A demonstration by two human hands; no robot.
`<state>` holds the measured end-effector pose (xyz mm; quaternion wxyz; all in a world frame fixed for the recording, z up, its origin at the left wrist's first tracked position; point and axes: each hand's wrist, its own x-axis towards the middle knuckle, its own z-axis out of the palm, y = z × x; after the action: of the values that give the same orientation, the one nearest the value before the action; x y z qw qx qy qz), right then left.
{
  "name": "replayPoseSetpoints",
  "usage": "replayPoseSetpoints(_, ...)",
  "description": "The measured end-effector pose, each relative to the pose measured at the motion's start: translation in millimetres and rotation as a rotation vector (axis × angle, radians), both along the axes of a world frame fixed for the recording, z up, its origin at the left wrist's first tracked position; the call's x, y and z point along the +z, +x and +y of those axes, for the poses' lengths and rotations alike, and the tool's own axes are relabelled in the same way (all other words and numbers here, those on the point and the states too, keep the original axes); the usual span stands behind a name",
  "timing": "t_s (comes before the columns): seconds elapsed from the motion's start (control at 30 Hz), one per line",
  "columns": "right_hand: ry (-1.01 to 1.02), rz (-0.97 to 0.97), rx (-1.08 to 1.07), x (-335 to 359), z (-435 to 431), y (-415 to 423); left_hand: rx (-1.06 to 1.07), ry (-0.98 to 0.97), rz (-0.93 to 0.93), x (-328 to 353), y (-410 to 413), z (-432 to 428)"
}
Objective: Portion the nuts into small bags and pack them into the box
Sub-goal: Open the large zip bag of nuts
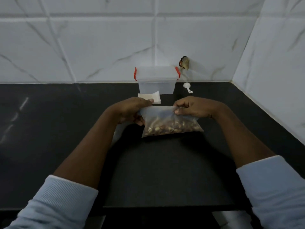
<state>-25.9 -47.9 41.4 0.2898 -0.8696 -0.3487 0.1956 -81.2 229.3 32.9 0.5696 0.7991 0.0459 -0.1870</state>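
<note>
my left hand (130, 109) and right hand (192, 107) pinch the nut bag (171, 123) top; uneven pulling risks spilling nuts.

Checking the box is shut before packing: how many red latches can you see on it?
2: one red latch on the left end of the clear box, another on its right end. Others behind may be hidden.
</note>
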Motion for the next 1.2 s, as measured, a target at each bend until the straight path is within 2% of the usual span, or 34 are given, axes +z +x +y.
replayPoseSetpoints(0.23, 0.068, 0.056, -0.141, 3, -19, -7, 0.111, -0.231, -0.289, -9, 8, 2)
replayPoseSetpoints(0.3, 0.098, -0.008, -0.159, 3, -23, -6, 0.115, -0.261, -0.343, -6, 6, -2)
replayPoseSetpoints(0.5, 0.230, -0.223, -0.229, 6, -24, -6, 0.141, -0.365, -0.450, 1, 1, -8)
replayPoseSetpoints(0.8, 0.382, -0.230, -0.211, 14, -22, -13, 0.225, -0.547, -0.571, 7, 2, -12)
replayPoseSetpoints(0.83, 0.406, -0.259, -0.232, 15, -20, -13, 0.221, -0.555, -0.600, 7, 2, -13)
replayPoseSetpoints(0.97, 0.338, -0.587, -0.307, 17, -14, -15, 0.169, -0.566, -0.691, 9, 0, -16)
replayPoseSetpoints(1.1, 0.387, -0.749, -0.273, 17, -11, -21, 0.155, -0.650, -0.718, 15, -3, -17)
replayPoseSetpoints(1.2, 0.260, -0.899, -0.321, 14, -8, -16, 0.206, -0.699, -0.714, 17, -4, -17)
